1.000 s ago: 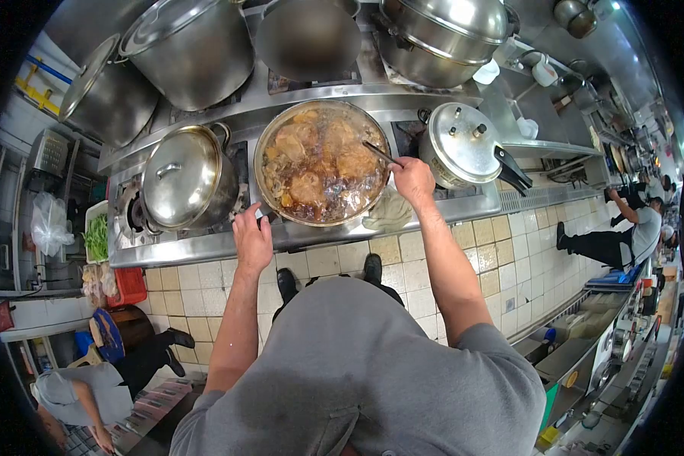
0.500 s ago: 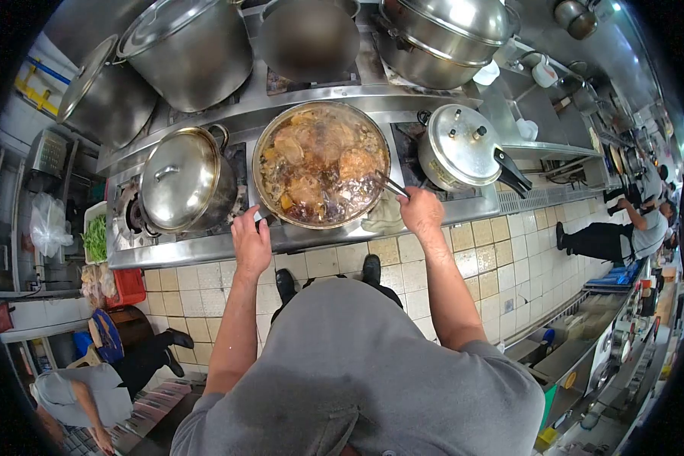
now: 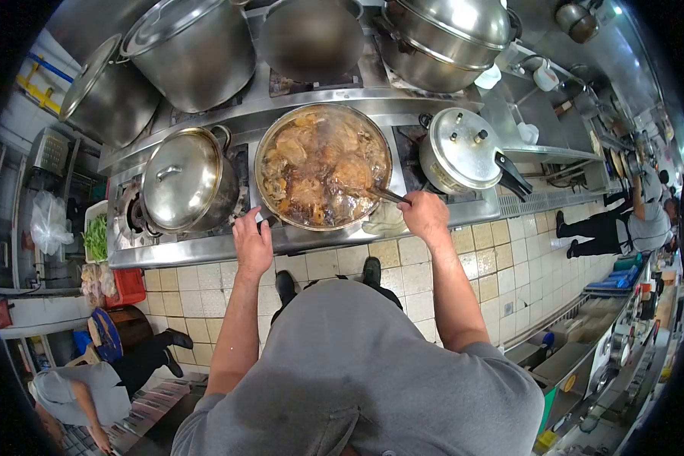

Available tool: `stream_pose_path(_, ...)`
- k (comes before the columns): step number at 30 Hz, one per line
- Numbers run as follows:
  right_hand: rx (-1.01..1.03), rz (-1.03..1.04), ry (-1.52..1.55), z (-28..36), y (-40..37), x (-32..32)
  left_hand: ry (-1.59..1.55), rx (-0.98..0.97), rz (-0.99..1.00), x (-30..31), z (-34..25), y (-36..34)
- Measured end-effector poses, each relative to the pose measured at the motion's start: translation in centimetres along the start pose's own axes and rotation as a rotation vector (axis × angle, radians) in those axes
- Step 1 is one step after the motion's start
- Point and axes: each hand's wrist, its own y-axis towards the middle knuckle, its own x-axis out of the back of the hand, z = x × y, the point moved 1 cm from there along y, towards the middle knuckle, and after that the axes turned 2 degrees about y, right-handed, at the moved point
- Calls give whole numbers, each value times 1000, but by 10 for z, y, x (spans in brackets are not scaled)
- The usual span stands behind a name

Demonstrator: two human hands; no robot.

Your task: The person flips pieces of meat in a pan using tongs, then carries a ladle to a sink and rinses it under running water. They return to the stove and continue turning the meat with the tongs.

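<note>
A wide metal pot on the stove holds bubbling brown broth with several large browned pieces of meat. My right hand is closed around a dark slender utensil, whose far end dips into the broth beside the right-hand piece. Part of this utensil is hidden by broth and my fingers. At the stove's front edge, my left hand lies with its fingers apart, near a small dark handle or knob at the lower left of the pot. A folded cloth lies just under my right hand.
A lidded pot stands left of the broth, a pressure cooker right of it. Tall stockpots and a steamer line the back. People are at lower left and far right. Leafy greens sit at left.
My right hand has shifted slightly, and the utensil now reaches further left into the broth. The broth looks paler and more bubbly. My left hand stays about where it was.
</note>
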Motion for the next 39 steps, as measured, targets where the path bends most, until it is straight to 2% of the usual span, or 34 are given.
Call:
stream_pose_path(2, -63, 10, -15, 12, -4, 10, -4, 3, 3, 1, 0, 0)
stream_pose_path(6, -33, -6, -33, 34, 1, 23, -8, -2, 0, 3, -3, 0)
stream_pose_path(12, -28, 15, -45, 28, 52, 0, 3, 11, 2, 4, -5, 0)
stream_pose_path(19, -35, 105, -55, 27, 50, 5, -16, 8, -8, 2, -3, 0)
stream_pose_path(25, 5, 16, -122, 41, 22, 10, -2, 1, -13, 2, -2, -1)
stream_pose_path(27, 111, -102, -54, 47, 8, 6, 0, -25, -31, 1, 0, 0)
stream_pose_path(29, 174, -106, -39, 51, -5, 1, 4, -20, -26, 1, 0, 0)
stream_pose_path(31, 254, -5, 24, 50, -9, -13, 7, -18, -21, 1, 0, 0)
stream_pose_path(32, 230, 60, -14, 51, -8, -19, 7, -16, -17, 2, -1, 0)
stream_pose_path(39, 210, 187, -105, 73, -11, -36, 5, -17, -33, 0, 0, -1)
